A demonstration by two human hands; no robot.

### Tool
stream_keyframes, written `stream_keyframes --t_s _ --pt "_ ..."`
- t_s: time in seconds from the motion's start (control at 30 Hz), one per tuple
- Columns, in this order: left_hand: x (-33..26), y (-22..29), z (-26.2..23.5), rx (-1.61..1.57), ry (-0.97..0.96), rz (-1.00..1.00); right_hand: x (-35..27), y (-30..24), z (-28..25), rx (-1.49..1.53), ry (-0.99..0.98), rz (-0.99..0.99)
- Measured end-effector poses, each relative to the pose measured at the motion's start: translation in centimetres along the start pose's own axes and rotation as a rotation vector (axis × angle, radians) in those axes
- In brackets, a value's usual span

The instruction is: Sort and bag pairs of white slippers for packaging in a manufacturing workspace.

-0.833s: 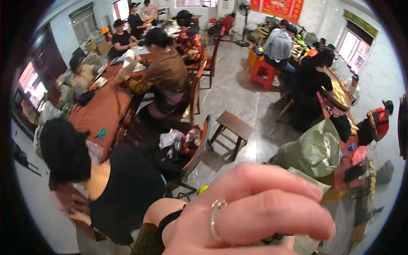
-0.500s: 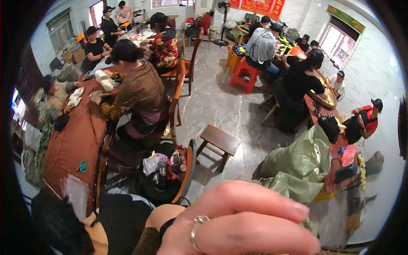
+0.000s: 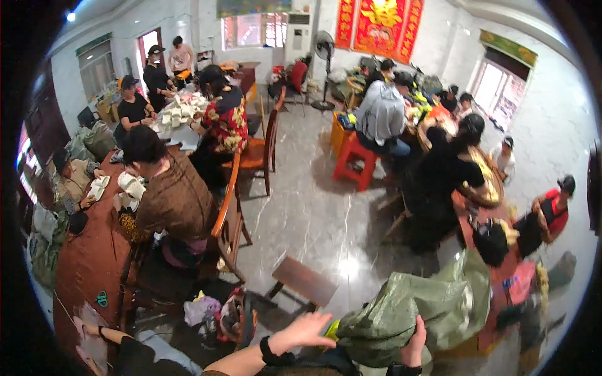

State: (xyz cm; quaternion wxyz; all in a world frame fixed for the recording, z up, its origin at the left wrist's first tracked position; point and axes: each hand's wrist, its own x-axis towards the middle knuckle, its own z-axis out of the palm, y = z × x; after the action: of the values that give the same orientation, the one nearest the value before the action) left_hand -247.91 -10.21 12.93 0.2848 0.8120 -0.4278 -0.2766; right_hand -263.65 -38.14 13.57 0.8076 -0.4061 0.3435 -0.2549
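Note:
A large green woven sack (image 3: 401, 307) stands in front of me, its top slumped and creased. My left hand (image 3: 304, 332), with a black band on the wrist, reaches in from below with its fingers stretched out toward the sack's left edge. Beside its fingertips shows a bit of yellow-green material (image 3: 332, 329); whether they touch it I cannot tell. My right hand (image 3: 415, 343) is at the sack's near side, fingers pointing up and extended, a dark band at its wrist. Whether any of the sack's cloth is pinched there cannot be made out.
A wooden stool (image 3: 305, 280) stands ahead of the sack. On the left, people sit along a brown-covered table (image 3: 94, 263) with teal scissors (image 3: 101, 299); a co-worker's hand (image 3: 91, 328) touches clear plastic. Others work at the right table, near a red stool (image 3: 355, 164).
My left hand, large and close to the camera before, has dropped toward the sack. My right hand has come into view. The view has tilted up, and the sack's top has changed shape.

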Motion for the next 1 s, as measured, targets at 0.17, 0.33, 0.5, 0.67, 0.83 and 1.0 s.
stream_keyframes --t_s 0.17,0.33,0.5,0.67,0.83,1.0 --pt "14.3 -0.9 5.6 0.275 0.12 -0.005 10.7 -7.4 6.0 -0.251 -0.012 0.1" --pt "24.6 -0.4 3.2 -0.39 0.514 0.367 19.0 -12.0 15.4 -0.257 -0.031 0.167" --pt "32.9 -4.6 -0.6 -0.296 0.272 -0.091 32.2 -10.3 18.7 -0.29 -0.36 0.253" --pt "39.6 -5.7 -11.5 -0.843 0.465 -0.277 41.0 -7.6 26.3 -0.718 -0.621 -0.257" --pt "51.8 -12.4 -22.1 -0.83 0.679 -0.373 56.8 -4.2 27.2 -0.895 -0.736 -0.289" --pt "61.8 -21.3 -33.2 -1.315 0.682 -0.301 62.8 -7.4 39.3 -0.854 -0.831 -0.006"
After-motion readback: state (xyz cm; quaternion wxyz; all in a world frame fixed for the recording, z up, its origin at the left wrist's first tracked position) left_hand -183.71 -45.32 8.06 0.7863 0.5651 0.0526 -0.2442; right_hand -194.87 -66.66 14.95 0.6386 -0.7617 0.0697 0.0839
